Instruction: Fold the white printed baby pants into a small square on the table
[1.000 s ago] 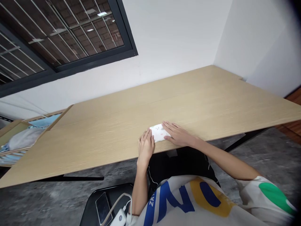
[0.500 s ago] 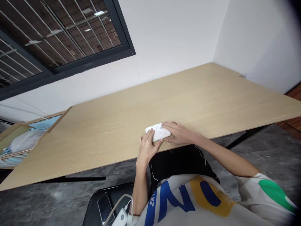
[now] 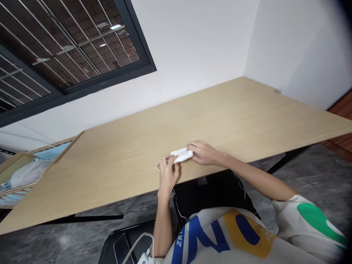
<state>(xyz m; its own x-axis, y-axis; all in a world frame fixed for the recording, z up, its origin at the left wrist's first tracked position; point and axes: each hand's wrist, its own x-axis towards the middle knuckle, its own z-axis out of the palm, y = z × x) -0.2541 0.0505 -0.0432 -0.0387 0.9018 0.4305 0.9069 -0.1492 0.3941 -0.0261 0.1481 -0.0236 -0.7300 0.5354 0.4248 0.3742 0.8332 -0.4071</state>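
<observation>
A small folded white cloth (image 3: 182, 155) with a faint print lies near the front edge of the wooden table. It looks like a narrow, thick strip, slightly tilted. My left hand (image 3: 168, 169) has its fingers bent around the left end, thumb on the near side. At the right end, the fingers of my right hand (image 3: 202, 151) are curled and pinch the cloth. Fingertips of both hands are partly hidden, and the exact kind of cloth cannot be made out.
The wooden table (image 3: 132, 154) runs along a white wall below a barred window (image 3: 82, 40). To the left stands a wooden crib-like box (image 3: 30, 172) with pale blue and white fabric inside. Beside me is a black chair (image 3: 110, 245) with a phone (image 3: 123, 249) and a white cabled device (image 3: 143, 258).
The cloth was a wider, flat folded piece under both hands; now it is narrower and bunched. My fingers have curled in around its ends. The view has shifted slightly.
</observation>
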